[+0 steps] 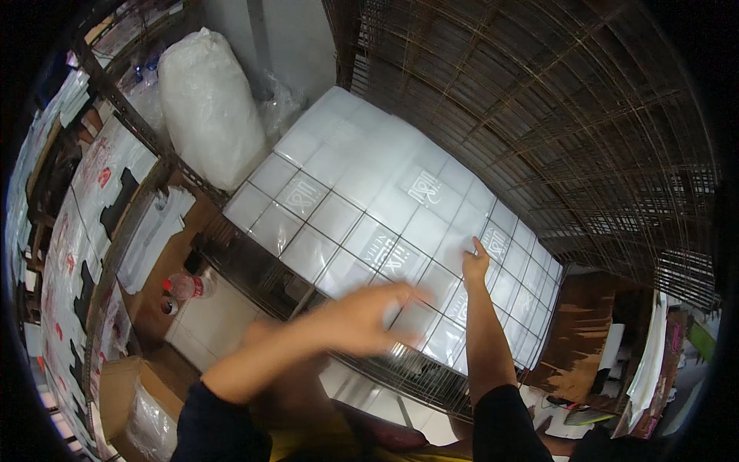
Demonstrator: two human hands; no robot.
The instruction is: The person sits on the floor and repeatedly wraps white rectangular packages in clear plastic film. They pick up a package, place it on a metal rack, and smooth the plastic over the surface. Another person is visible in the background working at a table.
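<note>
A wire grid rack (333,239) lies across the middle, with translucent white plastic sheets (362,154) over and among its squares. Several sheets bear a white printed design. My left hand (366,317) is above the rack's near edge, its fingers smeared by motion, so I cannot tell whether it holds anything. Farther right, my right hand (476,266) is at the sheets on the rack. Its fingers are mostly curled, with one digit pointing up; whatever is in them is too small to make out.
Tall stacked wire racks (523,100) lean behind on the right. A big white plastic-wrapped bundle (208,108) stands at the back left. Sheet-covered racks (73,246) line the left, near a clear red-capped bottle (192,287) and a cardboard box (123,393).
</note>
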